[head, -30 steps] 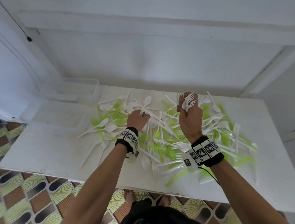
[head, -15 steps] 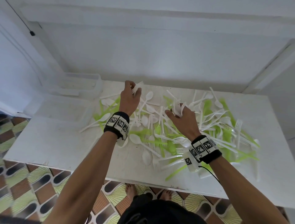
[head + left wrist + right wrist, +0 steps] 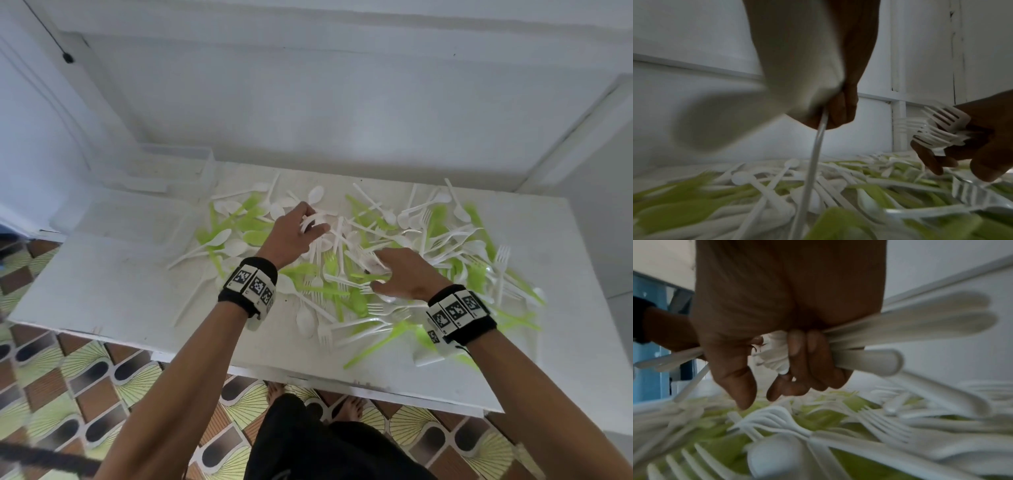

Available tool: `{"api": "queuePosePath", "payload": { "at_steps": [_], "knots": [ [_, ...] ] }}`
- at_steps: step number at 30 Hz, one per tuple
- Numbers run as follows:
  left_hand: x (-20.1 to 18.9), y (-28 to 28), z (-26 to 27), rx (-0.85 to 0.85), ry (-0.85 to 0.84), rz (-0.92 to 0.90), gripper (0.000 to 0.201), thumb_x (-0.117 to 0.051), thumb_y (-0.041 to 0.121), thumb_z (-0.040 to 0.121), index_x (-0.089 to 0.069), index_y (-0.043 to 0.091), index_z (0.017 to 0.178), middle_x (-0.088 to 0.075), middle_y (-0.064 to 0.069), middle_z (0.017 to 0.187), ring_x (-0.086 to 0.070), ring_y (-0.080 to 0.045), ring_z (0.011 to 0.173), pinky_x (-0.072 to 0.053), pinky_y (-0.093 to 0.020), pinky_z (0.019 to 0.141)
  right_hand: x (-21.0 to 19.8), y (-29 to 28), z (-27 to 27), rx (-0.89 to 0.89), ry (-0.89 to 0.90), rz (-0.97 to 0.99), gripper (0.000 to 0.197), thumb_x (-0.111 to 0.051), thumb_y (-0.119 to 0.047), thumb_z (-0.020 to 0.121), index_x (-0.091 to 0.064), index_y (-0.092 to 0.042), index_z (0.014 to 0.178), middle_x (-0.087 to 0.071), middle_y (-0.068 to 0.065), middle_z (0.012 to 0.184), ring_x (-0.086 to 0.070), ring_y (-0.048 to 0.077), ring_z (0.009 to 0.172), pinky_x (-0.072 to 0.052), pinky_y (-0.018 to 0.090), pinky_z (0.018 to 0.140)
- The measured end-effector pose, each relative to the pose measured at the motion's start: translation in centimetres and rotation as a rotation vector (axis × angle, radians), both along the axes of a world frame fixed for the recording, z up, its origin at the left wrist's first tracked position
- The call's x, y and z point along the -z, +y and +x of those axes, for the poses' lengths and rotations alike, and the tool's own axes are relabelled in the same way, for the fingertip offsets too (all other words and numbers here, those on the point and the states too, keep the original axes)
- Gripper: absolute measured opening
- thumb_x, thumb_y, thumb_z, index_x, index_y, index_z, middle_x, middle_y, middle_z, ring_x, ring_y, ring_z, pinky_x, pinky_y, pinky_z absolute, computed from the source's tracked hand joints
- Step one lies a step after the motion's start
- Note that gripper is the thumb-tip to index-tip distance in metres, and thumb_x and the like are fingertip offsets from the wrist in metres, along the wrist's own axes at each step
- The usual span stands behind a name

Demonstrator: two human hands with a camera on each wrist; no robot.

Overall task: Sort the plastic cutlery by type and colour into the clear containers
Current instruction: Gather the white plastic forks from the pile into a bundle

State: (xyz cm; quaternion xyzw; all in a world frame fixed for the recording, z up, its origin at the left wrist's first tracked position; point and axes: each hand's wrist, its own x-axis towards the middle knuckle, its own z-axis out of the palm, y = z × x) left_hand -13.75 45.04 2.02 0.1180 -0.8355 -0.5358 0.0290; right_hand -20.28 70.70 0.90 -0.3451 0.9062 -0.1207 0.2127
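A: White table [image 3: 102,291] against a white wall, clear containers [image 3: 144,219] at its left end, left of the cutlery pile [image 3: 359,267]

B: Hands?

A: Left hand [image 3: 291,236] above the pile's left half, fingers pinching a white utensil [image 3: 819,138] by its handle. Right hand [image 3: 407,274] over the pile's middle, clenched round a bundle of white forks [image 3: 869,344]

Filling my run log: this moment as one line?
left hand: grips white cutlery | right hand: grips white forks | containers: no cutlery seen
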Motion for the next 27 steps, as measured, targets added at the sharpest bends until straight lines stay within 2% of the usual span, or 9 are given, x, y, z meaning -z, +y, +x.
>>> {"api": "queuePosePath", "payload": {
  "at_steps": [1, 3, 5, 9, 13, 17, 22, 25, 27],
  "knots": [
    [0.3, 0.2, 0.3, 0.007, -0.005, 0.037, 0.028, -0.068, 0.032, 0.095, -0.046, 0.016, 0.088, -0.052, 0.002, 0.062, -0.052, -0.02, 0.047, -0.043, -0.029, 0.046, 0.4, 0.5, -0.1, -0.042, 0.007, 0.059, 0.037, -0.072, -0.039, 0.085, -0.061, -0.018, 0.113, -0.058, -0.005, 0.105, -0.053, 0.018, 0.098, -0.036, 0.028, 0.078],
    [0.9, 0.5, 0.9, 0.012, -0.008, 0.064, 0.028, -0.066, 0.033, 0.096, -0.045, 0.017, 0.087, -0.05, -0.001, 0.059, -0.048, -0.024, 0.044, -0.04, -0.032, 0.045, 1.3, 1.2, 0.0, -0.07, 0.031, 0.097, 0.046, -0.073, -0.039, 0.083, -0.061, -0.018, 0.122, -0.059, -0.003, 0.11, -0.059, 0.023, 0.101, -0.045, 0.033, 0.08],
    [1.4, 0.6, 1.4, 0.02, 0.012, -0.023, 0.029, -0.069, 0.039, 0.094, -0.049, 0.019, 0.088, -0.051, 0.001, 0.062, -0.043, -0.021, 0.049, -0.04, -0.036, 0.05, 1.7, 1.3, 0.5, -0.063, 0.07, 0.064, 0.04, -0.075, -0.035, 0.081, -0.066, -0.021, 0.118, -0.06, -0.003, 0.108, -0.062, 0.025, 0.096, -0.048, 0.034, 0.074],
    [2.2, -0.2, 2.2, 0.063, 0.064, -0.252, 0.023, -0.073, 0.042, 0.088, -0.062, 0.023, 0.092, -0.067, 0.008, 0.078, -0.061, -0.013, 0.07, -0.048, -0.035, 0.066, 1.9, 0.9, 0.7, -0.05, 0.109, -0.053, 0.03, -0.08, -0.03, 0.083, -0.073, -0.02, 0.11, -0.067, -0.005, 0.104, -0.066, 0.025, 0.092, -0.046, 0.032, 0.071],
    [2.9, -0.9, 2.1, 0.333, -0.018, -0.579, 0.025, -0.071, 0.032, 0.088, -0.069, 0.033, 0.114, -0.068, 0.011, 0.109, -0.066, -0.017, 0.096, -0.054, -0.04, 0.081, 1.2, 0.7, 0.8, 0.066, 0.259, -0.283, 0.026, -0.084, -0.024, 0.081, -0.076, -0.016, 0.105, -0.076, 0.002, 0.094, -0.071, 0.03, 0.082, -0.048, 0.03, 0.069],
    [3.0, -0.6, 1.4, 0.603, -0.076, -0.838, 0.039, -0.062, 0.006, 0.085, -0.072, 0.033, 0.11, -0.054, 0.011, 0.12, -0.063, -0.019, 0.087, -0.048, -0.033, 0.071, -1.5, 0.0, 1.6, 0.141, 0.423, -0.44, 0.024, -0.08, -0.028, 0.085, -0.073, -0.016, 0.105, -0.069, 0.003, 0.075, -0.066, 0.028, 0.07, -0.036, 0.026, 0.064],
    [2.5, -0.8, 0.4, 0.79, -0.042, -0.971, 0.026, -0.074, 0.015, 0.081, -0.076, 0.027, 0.104, -0.054, 0.005, 0.116, -0.061, -0.019, 0.092, -0.05, -0.036, 0.072, -3.0, -0.9, 2.8, 0.204, 0.476, -0.552, 0.035, -0.063, -0.049, 0.09, -0.069, -0.018, 0.105, -0.059, -0.001, 0.074, -0.053, 0.015, 0.069, -0.03, 0.022, 0.062],
    [2.3, -1.1, -0.2, 0.819, 0.023, -1.014, 0.02, -0.073, 0.016, 0.083, -0.076, 0.027, 0.099, -0.057, 0.005, 0.115, -0.061, -0.018, 0.097, -0.05, -0.037, 0.072, -3.3, -1.3, 4.0, 0.266, 0.489, -0.638, 0.024, -0.072, -0.036, 0.091, -0.068, -0.014, 0.1, -0.048, -0.013, 0.071, -0.041, 0.005, 0.067, -0.027, 0.015, 0.058],
    [2.1, -1.3, -0.5, 0.822, 0.099, -1.046, 0.018, -0.07, 0.012, 0.083, -0.076, 0.025, 0.094, -0.06, 0.006, 0.116, -0.062, -0.018, 0.1, -0.046, -0.034, 0.064, -3.1, -1.6, 4.8, 0.282, 0.492, -0.665, 0.019, -0.075, -0.028, 0.091, -0.067, -0.011, 0.097, -0.045, -0.018, 0.072, -0.039, 0.004, 0.068, -0.027, 0.017, 0.058]
  ]
}}
